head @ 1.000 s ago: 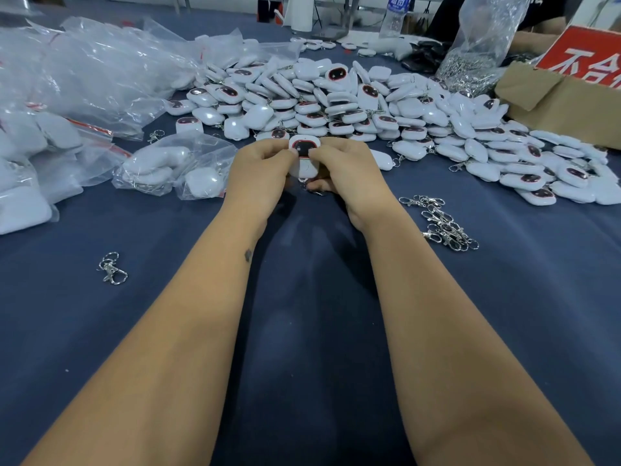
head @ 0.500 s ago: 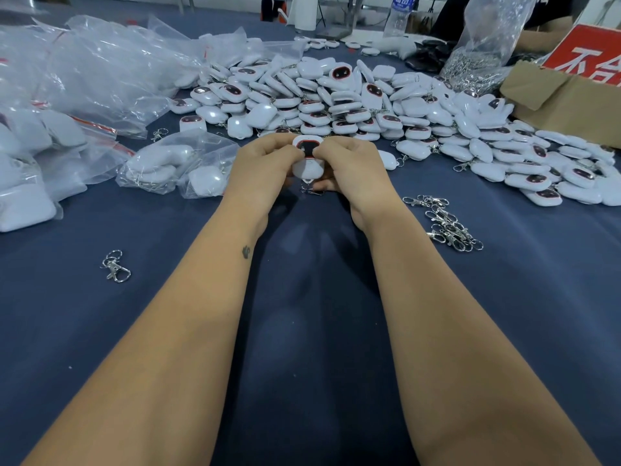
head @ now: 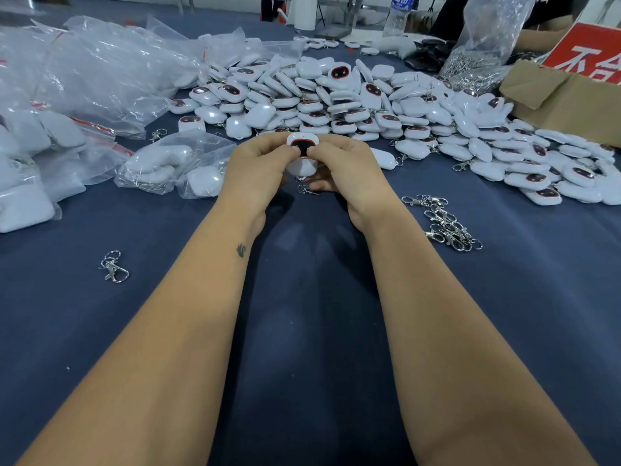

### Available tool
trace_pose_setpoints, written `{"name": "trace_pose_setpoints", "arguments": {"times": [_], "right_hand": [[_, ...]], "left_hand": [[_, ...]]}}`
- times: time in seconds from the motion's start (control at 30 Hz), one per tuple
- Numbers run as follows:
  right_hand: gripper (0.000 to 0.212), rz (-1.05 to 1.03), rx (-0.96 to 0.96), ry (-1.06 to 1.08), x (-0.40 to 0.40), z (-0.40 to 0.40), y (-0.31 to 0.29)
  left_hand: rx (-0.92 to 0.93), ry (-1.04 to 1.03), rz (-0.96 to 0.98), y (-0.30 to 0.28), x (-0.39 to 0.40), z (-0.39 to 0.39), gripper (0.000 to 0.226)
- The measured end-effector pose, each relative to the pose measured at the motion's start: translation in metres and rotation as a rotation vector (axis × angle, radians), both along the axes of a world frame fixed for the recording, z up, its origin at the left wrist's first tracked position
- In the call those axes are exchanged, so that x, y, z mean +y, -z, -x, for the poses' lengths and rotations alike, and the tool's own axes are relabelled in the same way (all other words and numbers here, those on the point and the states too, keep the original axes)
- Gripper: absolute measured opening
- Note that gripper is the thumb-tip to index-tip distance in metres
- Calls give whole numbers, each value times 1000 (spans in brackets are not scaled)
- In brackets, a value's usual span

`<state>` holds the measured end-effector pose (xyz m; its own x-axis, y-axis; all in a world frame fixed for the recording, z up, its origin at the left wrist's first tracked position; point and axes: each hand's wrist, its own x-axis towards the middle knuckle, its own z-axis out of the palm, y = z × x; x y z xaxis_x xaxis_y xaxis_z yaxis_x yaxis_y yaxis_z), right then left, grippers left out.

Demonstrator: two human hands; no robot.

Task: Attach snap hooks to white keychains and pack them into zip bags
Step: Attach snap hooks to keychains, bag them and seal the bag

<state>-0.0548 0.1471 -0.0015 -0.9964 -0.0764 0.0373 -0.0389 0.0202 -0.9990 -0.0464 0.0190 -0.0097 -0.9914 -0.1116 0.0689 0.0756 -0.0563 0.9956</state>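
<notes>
Two bare forearms with no sleeves, left hand point(head: 258, 169) and right hand point(head: 346, 169) without rings or gloves, small dark tattoo point(head: 241, 250) on the left forearm near the wrist

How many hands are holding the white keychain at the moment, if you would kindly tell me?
2: the left hand grips the white keychain from its left side, the right hand from its right.

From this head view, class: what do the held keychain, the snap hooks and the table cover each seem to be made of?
Keychain, gripped by left hand and right hand: likely glossy white plastic, given its highlights and dark glossy face.
Snap hooks: silvery polished metal, glinting.
Table cover: probably matte blue fabric, without glare.
</notes>
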Motion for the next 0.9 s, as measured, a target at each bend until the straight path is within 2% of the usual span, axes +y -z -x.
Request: {"name": "trace_pose_setpoints", "arguments": {"times": [0.13,0.4,0.83,0.9], "right_hand": [[16,22,-15,-16,1,0,-1],[21,-64,63,-77,-1,-4,1],[15,-62,29,41,-1,-5,-1],[14,-54,44,51,-2,-7,-2]], "left_hand": [[45,-23,35,0,2,-1,19],[83,-51,131,-1,5,-2,18],[62,-56,183,-5,8,-6,15],[91,-86,253,-5,10,-8,18]]}}
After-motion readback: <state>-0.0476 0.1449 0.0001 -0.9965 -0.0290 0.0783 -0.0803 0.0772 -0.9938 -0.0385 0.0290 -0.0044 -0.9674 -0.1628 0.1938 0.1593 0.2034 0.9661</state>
